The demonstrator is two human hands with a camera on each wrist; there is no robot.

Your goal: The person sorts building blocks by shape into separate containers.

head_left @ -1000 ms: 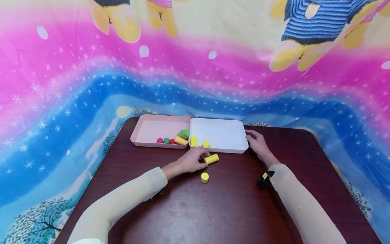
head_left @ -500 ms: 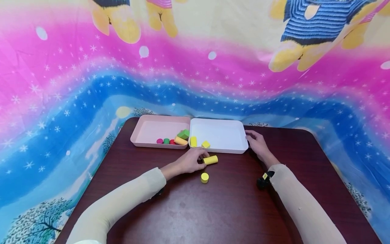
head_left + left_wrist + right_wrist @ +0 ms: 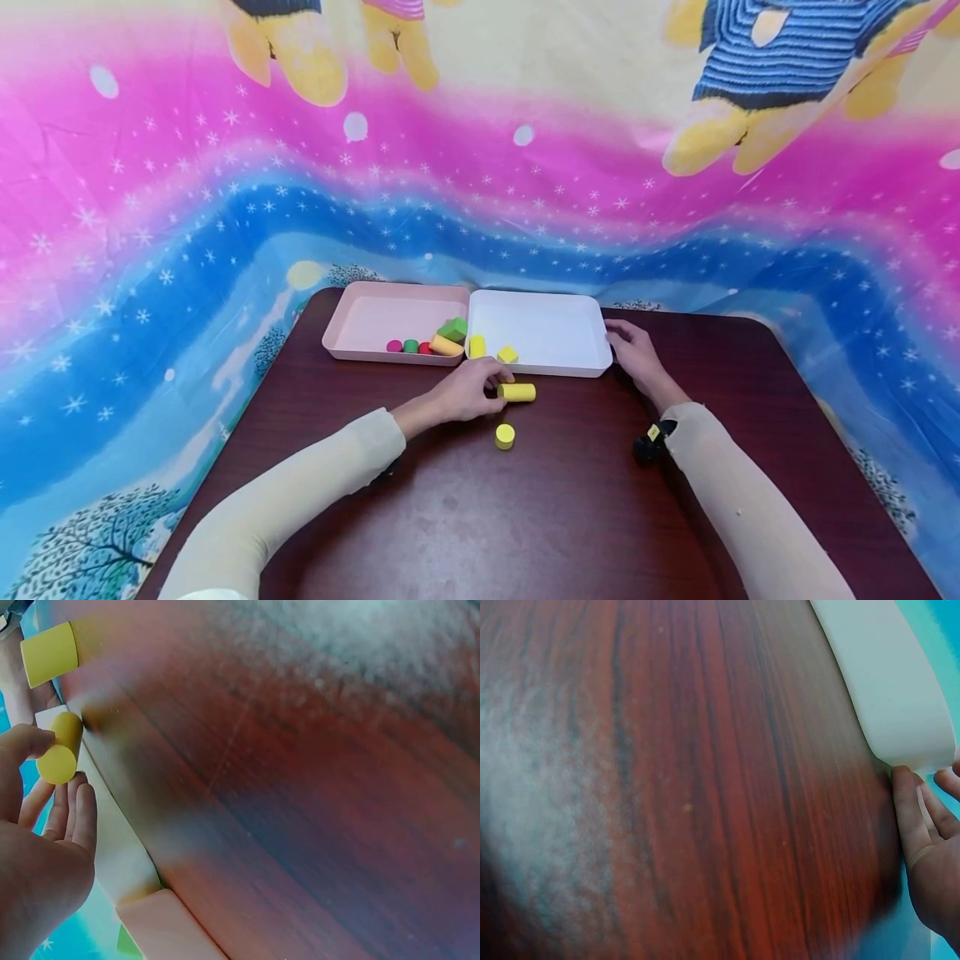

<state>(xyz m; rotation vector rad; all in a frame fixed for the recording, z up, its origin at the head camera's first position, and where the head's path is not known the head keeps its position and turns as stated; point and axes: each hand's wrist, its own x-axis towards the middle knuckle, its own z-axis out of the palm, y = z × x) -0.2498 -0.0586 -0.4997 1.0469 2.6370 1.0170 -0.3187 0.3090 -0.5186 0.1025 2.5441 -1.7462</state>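
My left hand [image 3: 491,389] pinches one end of a long yellow cylinder [image 3: 517,392] just in front of the white tray [image 3: 555,325]. The left wrist view shows the thumb and fingers round this long cylinder [image 3: 60,750]. A short yellow cylinder [image 3: 505,436] stands on the dark wooden table [image 3: 525,517] just nearer me, also visible as a short cylinder [image 3: 49,654] in the left wrist view. Two yellow blocks [image 3: 477,346] [image 3: 507,354] lie at the white tray's front left. My right hand [image 3: 626,343] rests with straight fingers [image 3: 911,817] against the white tray's right corner [image 3: 892,682].
A pink tray [image 3: 367,321] adjoins the white one on the left and holds small pink, green and red pieces plus a green block [image 3: 452,330]. A colourful cloth [image 3: 480,167] hangs behind the table. A black wrist camera [image 3: 647,444] sits on my right forearm.
The long yellow cylinder has turned from tilted to level and shifted slightly left in my left hand. The right hand has stayed at the tray.
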